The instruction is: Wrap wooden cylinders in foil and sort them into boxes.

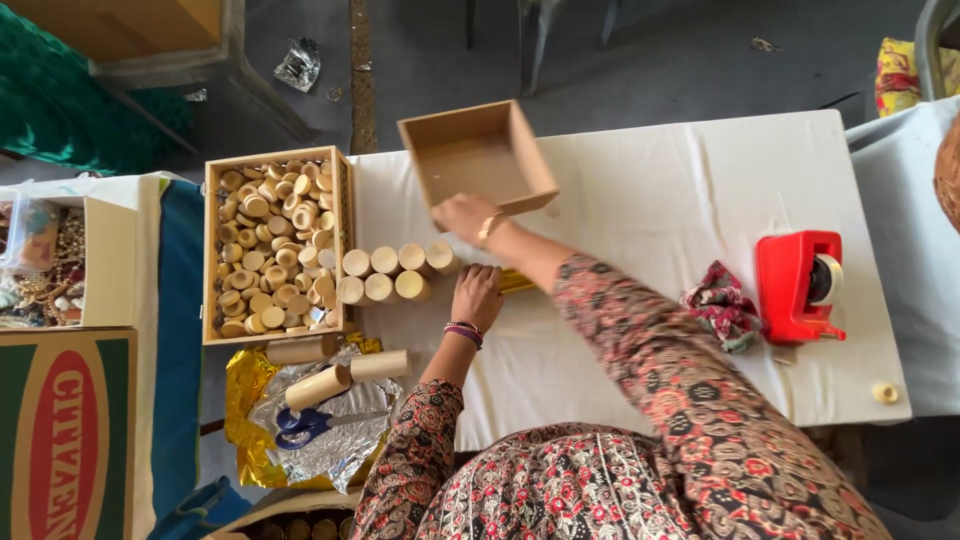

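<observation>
On white cloth (650, 200): right hand (462, 215) grips square cardboard box (478, 160).

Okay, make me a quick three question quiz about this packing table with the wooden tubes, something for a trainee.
1. True or false: the right hand grips the empty cardboard box.
2. Where do the blue-handled scissors lie? A) on the foil wrap B) in the wooden crate C) beside the red tape dispenser
3. The left hand rests on the white table next to the upright wooden ____.

Key: 1 true. 2 A. 3 tubes, standing in two rows.
</observation>
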